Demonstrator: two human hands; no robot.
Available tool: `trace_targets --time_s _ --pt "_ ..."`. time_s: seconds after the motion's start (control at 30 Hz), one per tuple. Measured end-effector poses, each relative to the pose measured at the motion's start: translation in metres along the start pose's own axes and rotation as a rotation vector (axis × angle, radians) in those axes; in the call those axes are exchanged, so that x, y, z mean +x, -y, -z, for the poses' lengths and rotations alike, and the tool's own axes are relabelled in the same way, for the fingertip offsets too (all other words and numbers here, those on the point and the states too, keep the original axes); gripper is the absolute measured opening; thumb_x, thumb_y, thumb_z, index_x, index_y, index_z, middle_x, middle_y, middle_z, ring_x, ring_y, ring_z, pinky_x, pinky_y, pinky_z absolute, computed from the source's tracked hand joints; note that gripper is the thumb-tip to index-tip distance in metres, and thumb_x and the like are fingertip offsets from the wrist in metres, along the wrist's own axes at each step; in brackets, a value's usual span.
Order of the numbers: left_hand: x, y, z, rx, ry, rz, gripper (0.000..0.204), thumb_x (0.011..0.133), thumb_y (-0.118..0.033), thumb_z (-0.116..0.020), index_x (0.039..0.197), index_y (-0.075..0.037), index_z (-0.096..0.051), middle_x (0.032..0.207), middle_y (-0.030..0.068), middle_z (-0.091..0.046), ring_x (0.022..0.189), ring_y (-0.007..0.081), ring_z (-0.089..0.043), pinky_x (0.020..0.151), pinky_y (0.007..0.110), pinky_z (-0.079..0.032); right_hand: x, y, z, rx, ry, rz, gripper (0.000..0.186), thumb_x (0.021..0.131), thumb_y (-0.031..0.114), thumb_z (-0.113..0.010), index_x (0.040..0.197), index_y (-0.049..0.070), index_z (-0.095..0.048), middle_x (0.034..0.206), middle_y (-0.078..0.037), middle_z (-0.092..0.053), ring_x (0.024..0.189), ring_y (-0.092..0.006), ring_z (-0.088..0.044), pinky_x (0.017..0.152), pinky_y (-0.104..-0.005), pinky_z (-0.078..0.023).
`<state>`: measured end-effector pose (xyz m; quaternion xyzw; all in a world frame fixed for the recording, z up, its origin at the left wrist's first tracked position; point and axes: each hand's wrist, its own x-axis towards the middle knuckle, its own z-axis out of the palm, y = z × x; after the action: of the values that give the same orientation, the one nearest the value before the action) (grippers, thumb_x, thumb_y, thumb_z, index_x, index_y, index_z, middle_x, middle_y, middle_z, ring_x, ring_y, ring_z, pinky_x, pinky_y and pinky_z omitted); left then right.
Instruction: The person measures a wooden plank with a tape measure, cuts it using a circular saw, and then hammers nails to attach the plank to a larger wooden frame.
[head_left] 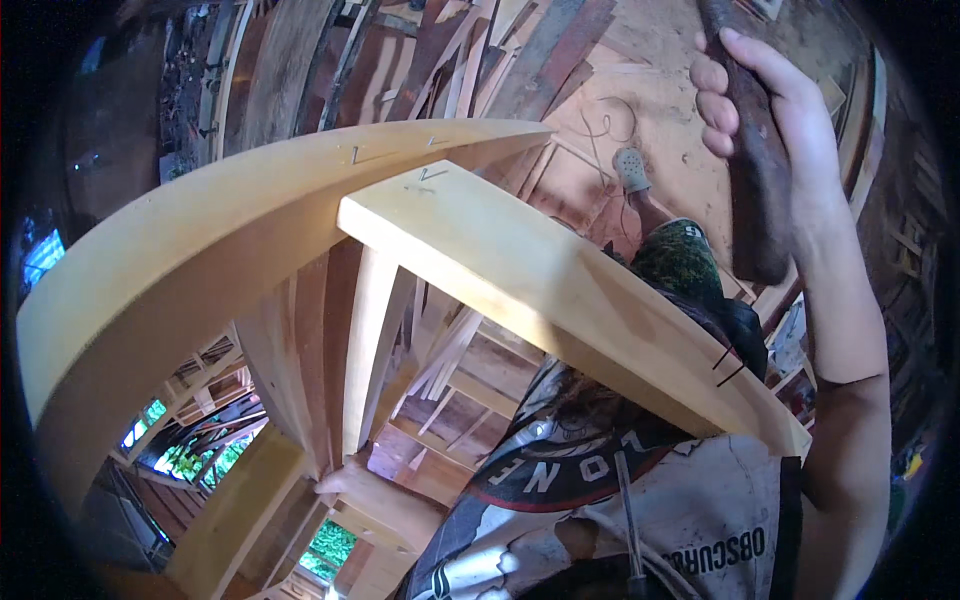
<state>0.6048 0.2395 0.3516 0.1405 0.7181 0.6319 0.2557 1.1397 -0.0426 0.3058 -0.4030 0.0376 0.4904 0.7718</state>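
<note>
My right hand (755, 95) is raised at the upper right, its fingers wrapped round a dark brown, club-like wooden tool (762, 200) that thickens toward its lower end. Below and left of it lies a pale wooden board (540, 270), part of a wooden frame. Bent nails (428, 176) stick up at the board's far end, and more nails (730, 370) stand at its near end. A curved top rail (200, 190) meets the board and carries nails too. Low on the left, my left hand (350, 490) grips a frame upright (305, 400); most of its fingers are hidden.
Long planks and offcuts (400, 60) lie across the floor at the back. A thin cord (610, 120) curls on the light floor near a foot in a perforated shoe (630, 170). Under the frame are more wooden strips (450, 350). Greenery (330, 545) shows through openings at lower left.
</note>
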Motion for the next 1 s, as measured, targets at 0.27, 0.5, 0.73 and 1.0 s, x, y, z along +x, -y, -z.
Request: trace_targets --time_s 0.27,0.5,0.73,1.0 --pt "-0.004 -0.002 0.000 -0.005 0.020 -0.002 0.083 0.088 -0.070 -0.035 0.150 -0.016 -0.033 0.152 0.0173 -0.035 0.139 0.0425 -0.032 0.109 0.069 -0.027 -0.022 -0.031 0.006 -0.590 0.102 -0.502 0.032 0.094 0.029 -0.057 0.114 0.005 -0.066 0.090 -0.008 -0.066 0.092 -0.0157 -0.065 0.086 -0.0310 -0.050" --pt "-0.002 0.000 -0.003 -0.013 0.026 0.003 0.083 0.088 -0.070 -0.035 0.150 -0.015 -0.033 0.152 0.0174 -0.036 0.139 0.0424 -0.033 0.109 0.069 -0.027 0.000 -0.019 0.006 -0.385 -0.104 0.258 0.021 0.100 0.026 -0.051 0.101 0.006 -0.059 0.077 -0.001 -0.057 0.061 -0.0105 -0.055 0.057 -0.0272 -0.048" --pt "-0.006 0.001 -0.004 -0.027 0.040 0.008 0.083 0.088 -0.070 -0.034 0.150 -0.015 -0.033 0.152 0.0174 -0.036 0.139 0.0424 -0.034 0.109 0.069 -0.028 -0.018 -0.021 0.011 -0.635 0.101 -0.086 0.024 0.098 0.025 -0.051 0.100 0.004 -0.063 0.078 -0.007 -0.062 0.066 -0.0144 -0.063 0.065 -0.0293 -0.052" --pt "-0.004 -0.001 -0.002 -0.029 0.033 0.000 0.083 0.089 -0.070 -0.034 0.150 -0.014 -0.033 0.152 0.0175 -0.036 0.139 0.0423 -0.034 0.109 0.068 -0.029 -0.004 -0.044 0.027 -1.234 0.319 0.744 0.023 0.097 0.026 -0.054 0.095 0.006 -0.065 0.090 -0.006 -0.062 0.075 -0.0133 -0.062 0.068 -0.0280 -0.052"
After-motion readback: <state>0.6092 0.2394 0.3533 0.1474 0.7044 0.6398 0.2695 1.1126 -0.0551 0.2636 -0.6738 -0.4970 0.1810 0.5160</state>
